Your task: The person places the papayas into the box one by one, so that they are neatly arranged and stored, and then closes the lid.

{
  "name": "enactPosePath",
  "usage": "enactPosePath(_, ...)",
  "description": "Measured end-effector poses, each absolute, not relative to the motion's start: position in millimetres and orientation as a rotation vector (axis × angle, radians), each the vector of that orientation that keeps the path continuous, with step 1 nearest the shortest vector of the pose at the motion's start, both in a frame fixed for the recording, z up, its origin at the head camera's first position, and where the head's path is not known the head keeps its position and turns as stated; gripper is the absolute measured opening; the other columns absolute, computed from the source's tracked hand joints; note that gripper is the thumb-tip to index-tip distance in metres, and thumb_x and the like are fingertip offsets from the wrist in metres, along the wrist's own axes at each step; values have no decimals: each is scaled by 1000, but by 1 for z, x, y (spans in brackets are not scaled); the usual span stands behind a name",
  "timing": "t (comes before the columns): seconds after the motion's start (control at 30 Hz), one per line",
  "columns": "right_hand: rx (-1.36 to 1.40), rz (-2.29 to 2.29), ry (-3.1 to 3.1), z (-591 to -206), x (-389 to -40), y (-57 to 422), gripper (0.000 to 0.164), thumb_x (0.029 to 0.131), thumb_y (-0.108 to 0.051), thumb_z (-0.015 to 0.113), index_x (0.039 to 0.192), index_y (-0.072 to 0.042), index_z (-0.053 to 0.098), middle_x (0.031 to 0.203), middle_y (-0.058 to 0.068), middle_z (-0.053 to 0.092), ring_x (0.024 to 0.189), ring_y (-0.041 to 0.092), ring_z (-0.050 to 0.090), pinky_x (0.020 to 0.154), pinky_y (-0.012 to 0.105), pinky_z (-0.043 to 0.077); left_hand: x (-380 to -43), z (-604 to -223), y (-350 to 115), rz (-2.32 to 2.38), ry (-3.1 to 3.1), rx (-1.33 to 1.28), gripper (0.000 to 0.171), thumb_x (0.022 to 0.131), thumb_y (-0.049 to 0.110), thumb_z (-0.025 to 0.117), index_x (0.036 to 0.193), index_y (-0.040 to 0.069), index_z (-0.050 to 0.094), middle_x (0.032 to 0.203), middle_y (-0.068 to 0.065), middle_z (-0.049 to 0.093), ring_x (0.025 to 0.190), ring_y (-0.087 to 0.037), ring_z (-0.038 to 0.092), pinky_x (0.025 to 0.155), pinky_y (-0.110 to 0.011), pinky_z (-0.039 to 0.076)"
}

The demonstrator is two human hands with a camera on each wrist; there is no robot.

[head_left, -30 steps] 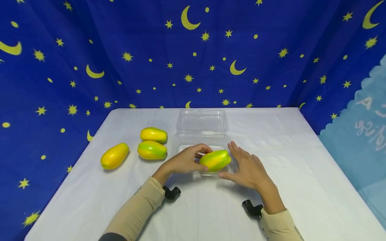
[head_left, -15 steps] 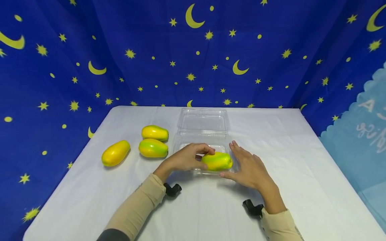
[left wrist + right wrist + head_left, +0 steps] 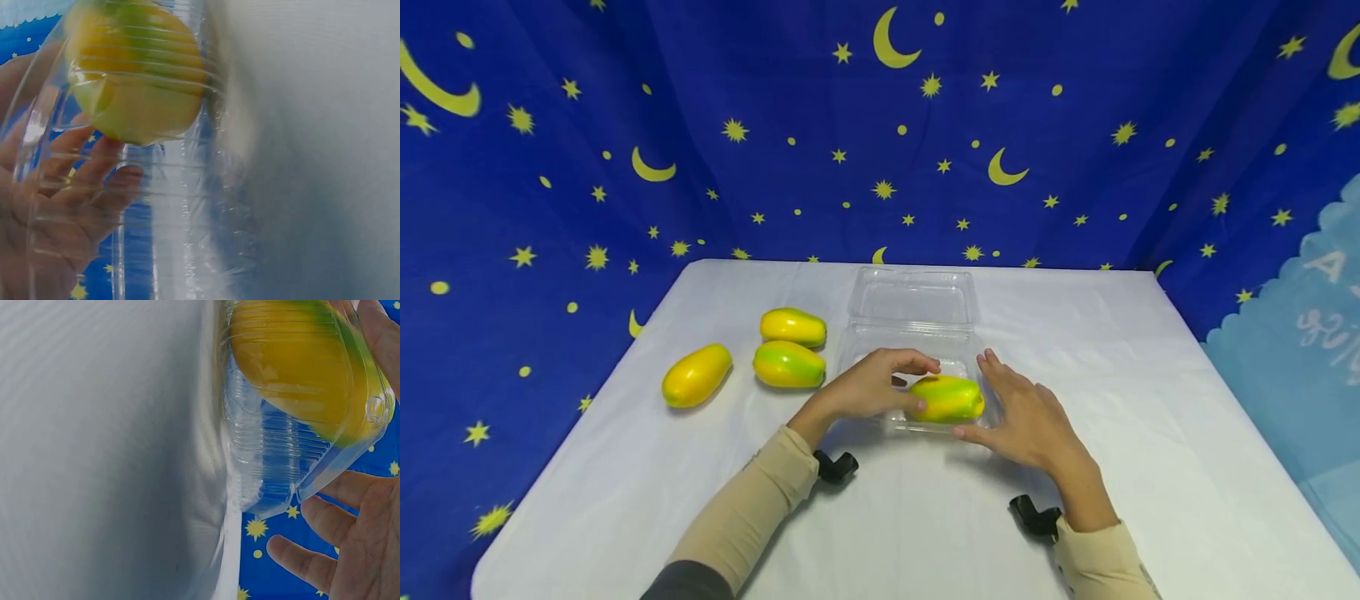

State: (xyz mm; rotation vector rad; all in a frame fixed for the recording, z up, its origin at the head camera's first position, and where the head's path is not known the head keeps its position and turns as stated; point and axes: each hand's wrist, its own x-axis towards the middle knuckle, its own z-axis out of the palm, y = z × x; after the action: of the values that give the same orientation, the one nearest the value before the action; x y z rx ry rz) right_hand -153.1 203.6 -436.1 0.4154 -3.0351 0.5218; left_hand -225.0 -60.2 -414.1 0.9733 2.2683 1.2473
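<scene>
A yellow-green papaya point(image 3: 951, 400) lies on its side in the front of a clear plastic clamshell box point(image 3: 904, 339), whose lid point(image 3: 913, 298) is folded back. My left hand point(image 3: 868, 387) is at the papaya's left end, thumb overlapping it and index finger raised above. Through the box wall in the left wrist view, the papaya point(image 3: 140, 81) shows with loosely spread fingers point(image 3: 103, 162) beside it. On the box's right, my right hand point(image 3: 1026, 417) is spread, thumb at the front corner. In the right wrist view its fingers point(image 3: 325, 519) stand straight alongside the box wall.
To the left on the white-covered table point(image 3: 1135, 375) lie three more papayas: one at the back point(image 3: 793, 327), one just in front of it point(image 3: 788, 365), and a yellower one point(image 3: 697, 377) farther left. A blue star-patterned cloth point(image 3: 880, 150) hangs behind the table.
The papaya has settled lower and flatter into the box. My left fingers have loosened and lifted off its top. The right hand stays by the box; the whole view shifts slightly.
</scene>
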Motion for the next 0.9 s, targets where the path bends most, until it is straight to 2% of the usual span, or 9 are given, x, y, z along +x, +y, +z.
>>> enactPosePath(0.27,405,518,-3043,-435,-153,203,113,76,-82,62,160,-15,26,167,3,22,146,39,38,106,70,38,-224,-398,-68,1335,2300,999,44,90,18,76,131,25,63,143,6,59,133,-23,56,107,-46,49)
enactPosePath(0.5,407,526,-3041,-435,-154,203,114,75,-82,63,159,-14,27,167,3,22,146,39,38,107,70,37,-220,-377,-83,1414,2445,932,42,93,30,73,133,29,61,137,12,61,130,-15,56,107,-43,49)
enactPosePath(0.67,425,543,-3021,-435,-154,204,116,73,-82,65,159,-14,28,166,3,24,146,39,38,107,68,39,-218,-366,-97,1508,2529,951,41,95,30,70,135,25,60,137,8,62,127,-15,57,106,-43,49)
enactPosePath(0.8,437,536,-3019,-436,-154,203,117,73,-85,62,159,-14,26,167,3,23,146,38,38,106,68,39,-213,-354,-113,1614,2597,875,43,96,29,69,138,25,57,141,5,59,130,-14,55,108,-43,48)
enactPosePath(0.9,434,530,-3014,-436,-153,203,119,73,-86,60,160,-13,25,167,3,23,146,38,39,106,69,39,-213,-346,-127,1678,2647,831,46,97,27,68,140,22,55,143,3,58,131,-15,54,109,-44,47)
